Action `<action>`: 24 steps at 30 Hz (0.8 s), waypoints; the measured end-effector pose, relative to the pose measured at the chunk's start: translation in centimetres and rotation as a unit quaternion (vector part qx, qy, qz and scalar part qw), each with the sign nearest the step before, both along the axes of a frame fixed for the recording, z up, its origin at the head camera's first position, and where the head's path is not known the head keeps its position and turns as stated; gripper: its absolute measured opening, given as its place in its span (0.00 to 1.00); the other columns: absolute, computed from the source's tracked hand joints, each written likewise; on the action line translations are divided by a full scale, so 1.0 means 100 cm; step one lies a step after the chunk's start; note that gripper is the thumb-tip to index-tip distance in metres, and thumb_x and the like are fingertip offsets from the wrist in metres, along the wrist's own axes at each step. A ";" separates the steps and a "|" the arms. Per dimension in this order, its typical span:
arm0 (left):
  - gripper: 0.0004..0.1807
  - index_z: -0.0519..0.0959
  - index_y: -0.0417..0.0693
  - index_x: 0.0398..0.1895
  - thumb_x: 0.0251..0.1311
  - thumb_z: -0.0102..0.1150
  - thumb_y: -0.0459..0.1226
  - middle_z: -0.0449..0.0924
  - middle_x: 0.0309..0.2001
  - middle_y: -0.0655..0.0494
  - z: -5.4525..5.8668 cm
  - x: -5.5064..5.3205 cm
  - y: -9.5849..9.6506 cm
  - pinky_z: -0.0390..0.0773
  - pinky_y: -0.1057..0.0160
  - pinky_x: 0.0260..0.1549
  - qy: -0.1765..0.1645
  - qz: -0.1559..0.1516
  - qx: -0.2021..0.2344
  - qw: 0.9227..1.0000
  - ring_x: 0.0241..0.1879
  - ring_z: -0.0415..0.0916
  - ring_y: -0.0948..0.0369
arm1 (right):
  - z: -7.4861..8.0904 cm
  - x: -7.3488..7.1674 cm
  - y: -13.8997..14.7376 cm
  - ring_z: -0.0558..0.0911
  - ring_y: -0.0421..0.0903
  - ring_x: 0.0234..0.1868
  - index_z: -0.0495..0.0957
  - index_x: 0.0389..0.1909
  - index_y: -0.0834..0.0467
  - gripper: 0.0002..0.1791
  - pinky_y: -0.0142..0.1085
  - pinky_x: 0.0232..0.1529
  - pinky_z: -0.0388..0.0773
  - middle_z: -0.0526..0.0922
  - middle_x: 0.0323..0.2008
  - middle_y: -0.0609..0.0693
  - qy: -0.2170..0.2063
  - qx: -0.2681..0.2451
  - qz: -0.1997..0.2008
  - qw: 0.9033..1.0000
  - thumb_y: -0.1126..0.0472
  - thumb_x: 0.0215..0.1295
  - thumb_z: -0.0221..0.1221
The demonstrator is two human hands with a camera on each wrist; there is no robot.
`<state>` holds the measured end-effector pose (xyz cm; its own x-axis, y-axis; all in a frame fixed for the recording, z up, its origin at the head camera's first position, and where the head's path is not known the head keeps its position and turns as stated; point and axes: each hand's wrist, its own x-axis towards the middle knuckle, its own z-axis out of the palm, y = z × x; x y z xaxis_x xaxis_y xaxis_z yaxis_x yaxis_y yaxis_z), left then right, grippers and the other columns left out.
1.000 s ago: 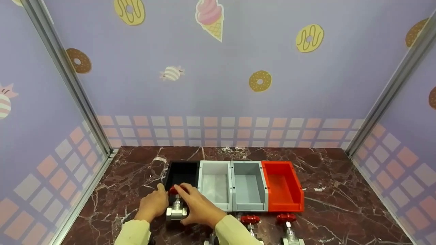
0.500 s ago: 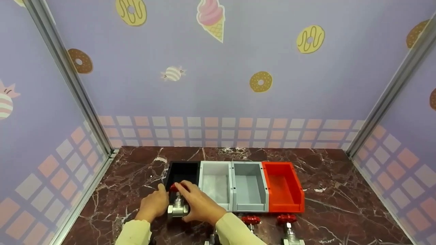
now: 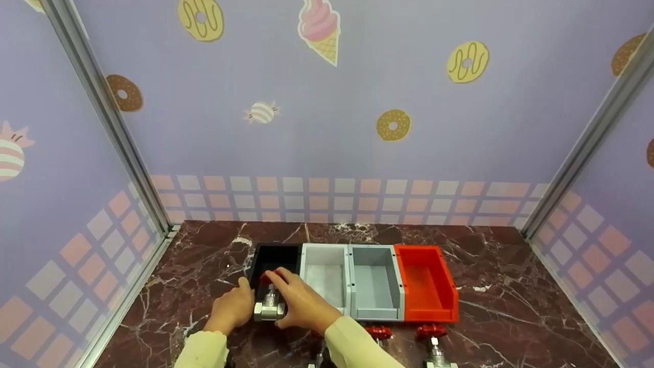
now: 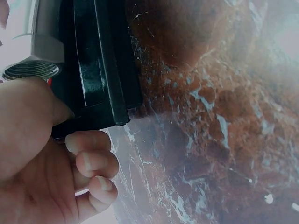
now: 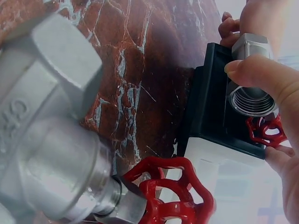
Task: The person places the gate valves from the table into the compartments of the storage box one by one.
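Note:
My right hand (image 3: 301,304) holds a metal valve (image 3: 269,310) with a red handwheel (image 3: 266,277). Its thumb lies against the valve body (image 5: 252,100) and its fingers reach the handwheel. The valve stands upright over the front part of a black bin (image 3: 278,251); whether it touches the bin floor I cannot tell. At the bin's front left corner is my left hand (image 3: 231,309). In the left wrist view its thumb and curled fingers (image 4: 96,161) pinch the black bin's front edge (image 4: 88,119), just beside the valve's threaded end (image 4: 32,70).
To the right of the black bin stand a white bin (image 3: 325,248), a grey bin (image 3: 377,314) and a red bin (image 3: 430,315), joined in a row. Nearer me are more red-wheeled valves (image 3: 436,352), one partly behind my right sleeve (image 3: 360,345). Patterned walls enclose the marble table (image 3: 168,306).
My right hand and the valve have shifted slightly forward and to the right, farther over the black bin. The left hand stays at the bin's corner.

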<state>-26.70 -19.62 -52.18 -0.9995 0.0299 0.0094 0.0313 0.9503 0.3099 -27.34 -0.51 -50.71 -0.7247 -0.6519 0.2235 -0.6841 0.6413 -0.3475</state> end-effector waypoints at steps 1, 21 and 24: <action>0.10 0.62 0.38 0.39 0.70 0.44 0.38 0.80 0.30 0.35 0.000 0.000 0.000 0.74 0.41 0.27 -0.002 0.001 0.000 1.000 0.30 0.80 0.38 | 0.000 0.000 0.000 0.69 0.52 0.67 0.50 0.75 0.48 0.63 0.41 0.64 0.70 0.63 0.69 0.57 0.004 -0.001 0.001 1.000 0.54 0.38 0.77; 0.10 0.63 0.39 0.36 0.69 0.45 0.38 0.80 0.29 0.37 0.002 0.000 0.001 0.75 0.41 0.28 0.004 0.005 0.001 1.000 0.31 0.80 0.39 | -0.004 -0.010 -0.002 0.67 0.59 0.69 0.51 0.74 0.61 0.62 0.43 0.65 0.68 0.62 0.69 0.66 0.035 0.021 -0.021 0.999 0.51 0.41 0.77; 0.10 0.63 0.38 0.37 0.69 0.45 0.38 0.80 0.29 0.37 0.003 0.001 0.001 0.75 0.41 0.28 -0.002 0.006 -0.001 1.000 0.31 0.80 0.39 | -0.004 -0.011 -0.003 0.66 0.59 0.69 0.51 0.74 0.61 0.61 0.43 0.66 0.68 0.61 0.70 0.66 0.028 0.021 -0.025 0.999 0.51 0.41 0.77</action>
